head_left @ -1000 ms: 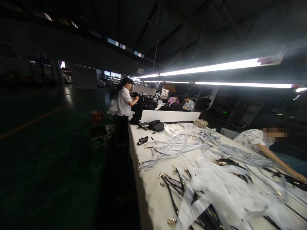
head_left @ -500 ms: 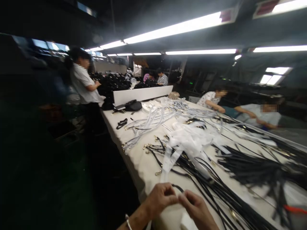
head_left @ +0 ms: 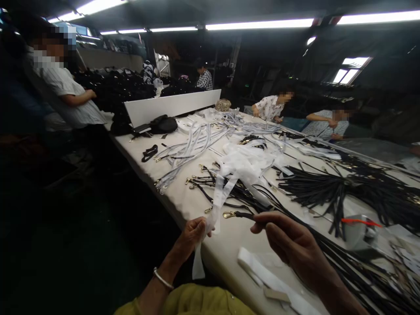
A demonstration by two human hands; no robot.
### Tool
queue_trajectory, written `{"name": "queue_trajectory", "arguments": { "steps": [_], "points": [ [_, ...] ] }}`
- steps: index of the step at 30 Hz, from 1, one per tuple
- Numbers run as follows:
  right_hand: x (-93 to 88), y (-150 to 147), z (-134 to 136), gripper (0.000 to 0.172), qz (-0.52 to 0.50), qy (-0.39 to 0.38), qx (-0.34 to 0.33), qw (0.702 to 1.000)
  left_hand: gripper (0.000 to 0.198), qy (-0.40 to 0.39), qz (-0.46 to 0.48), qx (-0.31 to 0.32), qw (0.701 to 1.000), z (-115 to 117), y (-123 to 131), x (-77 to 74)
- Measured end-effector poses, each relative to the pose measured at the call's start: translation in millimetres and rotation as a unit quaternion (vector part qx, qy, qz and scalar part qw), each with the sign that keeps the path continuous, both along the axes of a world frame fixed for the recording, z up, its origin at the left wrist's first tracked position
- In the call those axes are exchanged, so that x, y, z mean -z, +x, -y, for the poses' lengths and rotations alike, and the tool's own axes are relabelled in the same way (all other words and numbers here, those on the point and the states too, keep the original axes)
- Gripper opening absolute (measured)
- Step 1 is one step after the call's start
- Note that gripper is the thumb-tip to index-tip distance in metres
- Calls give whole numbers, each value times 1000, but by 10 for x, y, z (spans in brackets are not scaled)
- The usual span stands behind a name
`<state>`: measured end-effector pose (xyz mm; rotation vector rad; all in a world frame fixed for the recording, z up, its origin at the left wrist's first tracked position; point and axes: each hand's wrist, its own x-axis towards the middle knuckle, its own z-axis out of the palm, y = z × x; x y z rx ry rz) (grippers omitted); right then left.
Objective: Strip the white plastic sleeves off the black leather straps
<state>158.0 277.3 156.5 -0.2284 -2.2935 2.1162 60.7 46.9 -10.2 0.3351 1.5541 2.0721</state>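
My left hand [head_left: 193, 236], with a bracelet on its wrist, pinches a translucent white strip [head_left: 217, 201] over the table's near edge. The strip runs up to a pile of the same white material [head_left: 244, 164], and its loose end hangs below the hand. In my right hand [head_left: 288, 238] is a black strap [head_left: 244, 215], held between thumb and fingers, its gold clasp [head_left: 229, 215] pointing left toward my left hand. Beyond the hands, black straps with gold clasps [head_left: 210, 188] lie partly beneath the white pile.
Wrapped straps [head_left: 193, 148], a black bag [head_left: 163, 124] and a white board [head_left: 173, 107] occupy the table's far part. Bundled black straps [head_left: 315, 186] and an orange item [head_left: 361, 222] lie right. People stand at left and sit across the table.
My hands have moved apart. The left now holds the white strip, and the strap's gold clasp shows ahead of the right. The view has shifted, showing more of the near table.
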Motion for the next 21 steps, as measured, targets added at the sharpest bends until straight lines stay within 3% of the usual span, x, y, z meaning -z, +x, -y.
{"name": "queue_trajectory", "arguments": {
  "steps": [5,14,21],
  "points": [
    [-134,49,105,33,-23,-14,-36,999,60,20,-4,43,999,-3,32,24],
    [3,10,202,37,27,-3,-74,997,63,34,-43,73,996,-18,63,-212],
    [-1,-62,202,36,123,16,-167,978,60,49,-9,111,993,-3,45,-296]
  ]
}}
